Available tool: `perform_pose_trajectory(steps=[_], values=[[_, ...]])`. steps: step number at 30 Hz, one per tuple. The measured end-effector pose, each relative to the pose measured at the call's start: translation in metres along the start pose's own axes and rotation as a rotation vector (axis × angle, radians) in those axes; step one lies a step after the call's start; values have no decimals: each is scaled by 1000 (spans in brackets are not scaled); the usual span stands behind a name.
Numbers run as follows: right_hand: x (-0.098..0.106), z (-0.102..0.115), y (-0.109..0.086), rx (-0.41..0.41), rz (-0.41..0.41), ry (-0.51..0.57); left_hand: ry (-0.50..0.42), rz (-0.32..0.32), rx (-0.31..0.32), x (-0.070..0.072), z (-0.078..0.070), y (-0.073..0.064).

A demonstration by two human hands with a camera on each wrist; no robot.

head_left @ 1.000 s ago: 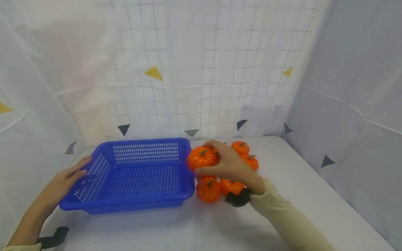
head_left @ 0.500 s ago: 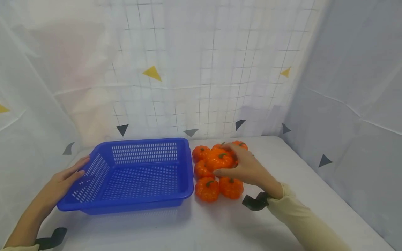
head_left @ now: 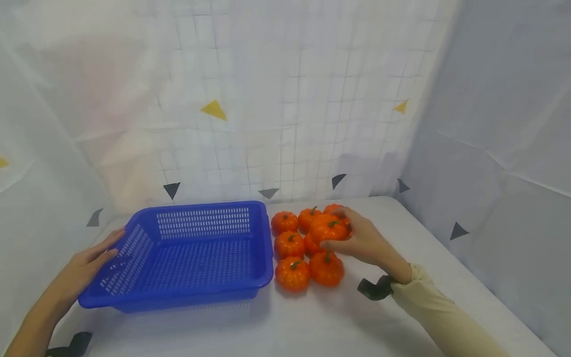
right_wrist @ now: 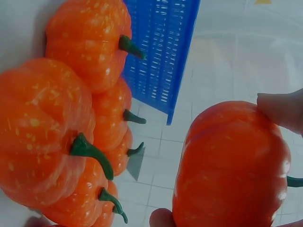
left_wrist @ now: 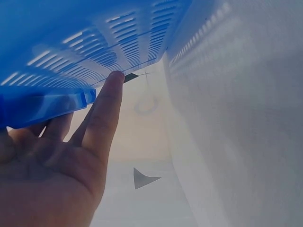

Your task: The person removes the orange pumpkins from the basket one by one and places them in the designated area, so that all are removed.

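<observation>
With its fingers at the left rim of a blue slotted plastic basket (head_left: 178,292), my left hand (head_left: 85,267) grips the edge; the left wrist view shows fingers on both sides of the rim (left_wrist: 47,106). My right hand (head_left: 368,243) holds a small orange toy pumpkin (head_left: 327,229) with a green stem, thumb on one side and fingers on the other. In the head view that pumpkin overlaps a group of similar pumpkins (head_left: 292,273) to the basket's right. The right wrist view shows the held pumpkin (right_wrist: 232,165) apart from the others (right_wrist: 42,132).
A white-covered table (head_left: 250,332) carries the basket and the pumpkins. Behind it hangs a white grid-lined sheet (head_left: 250,109) with dark and yellow triangles. Pale sheets also close in the left side and the right side (head_left: 504,173).
My right hand has carried the held pumpkin from near the basket's right rim to the right, back over the pumpkin group. My left hand has stayed at the basket's left rim.
</observation>
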State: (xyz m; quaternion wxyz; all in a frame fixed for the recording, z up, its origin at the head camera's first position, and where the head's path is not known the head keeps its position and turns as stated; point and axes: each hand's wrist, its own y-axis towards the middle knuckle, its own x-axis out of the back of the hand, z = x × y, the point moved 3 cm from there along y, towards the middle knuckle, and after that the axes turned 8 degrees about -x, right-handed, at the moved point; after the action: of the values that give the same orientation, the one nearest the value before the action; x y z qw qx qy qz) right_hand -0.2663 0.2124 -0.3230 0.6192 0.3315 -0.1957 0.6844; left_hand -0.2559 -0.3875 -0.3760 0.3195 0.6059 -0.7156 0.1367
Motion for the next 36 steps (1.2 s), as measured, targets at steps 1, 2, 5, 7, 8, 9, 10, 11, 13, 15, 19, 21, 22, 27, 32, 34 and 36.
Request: perform_pose_trajectory(steps=[1,2,5,7,8,9,10,11,13,15,19,21,22,27,32,34,36], values=[[-1,-1,0,-5,3,1,0,-1,3,0,1,-2],[-1,-1,0,-11,3,-5,-6,0,7,-1,1,-3],[-1,-4,1,-22,0,-24,-15,4,8,-2,0,-3],[1,-5,1,-30,-6,-28,-11,4,5,-2,-1,-2],[2,-5,1,-30,-8,-29,-14,5,7,-1,-2,-1],[2,-5,1,-27,-6,-21,-15,5,7,-1,-2,-1],[3,-5,1,-22,-5,-15,-13,6,5,-1,-2,-1],[4,-5,1,-18,-4,-10,-14,6,5,-1,-3,-1],[4,-4,1,-8,-2,-1,-11,5,4,-1,-2,-2],[6,-4,0,-3,-5,0,-5,3,4,-1,-3,-1],[8,-6,1,-25,0,-14,15,2,-1,-1,-4,-2],[10,-10,1,-43,3,-26,20,2,1,-1,-5,-1],[11,-13,1,-52,5,-33,22,2,2,-1,-5,-1],[15,-27,-1,-82,1,-71,12,-2,4,-2,-6,-1],[17,-41,-8,-125,12,-95,9,-9,-13,-3,-6,-1],[18,-45,-10,-144,19,-103,14,-10,-8,-3,-5,-2],[18,-50,-11,-161,29,-110,22,-9,-5,-3,-5,-3]])
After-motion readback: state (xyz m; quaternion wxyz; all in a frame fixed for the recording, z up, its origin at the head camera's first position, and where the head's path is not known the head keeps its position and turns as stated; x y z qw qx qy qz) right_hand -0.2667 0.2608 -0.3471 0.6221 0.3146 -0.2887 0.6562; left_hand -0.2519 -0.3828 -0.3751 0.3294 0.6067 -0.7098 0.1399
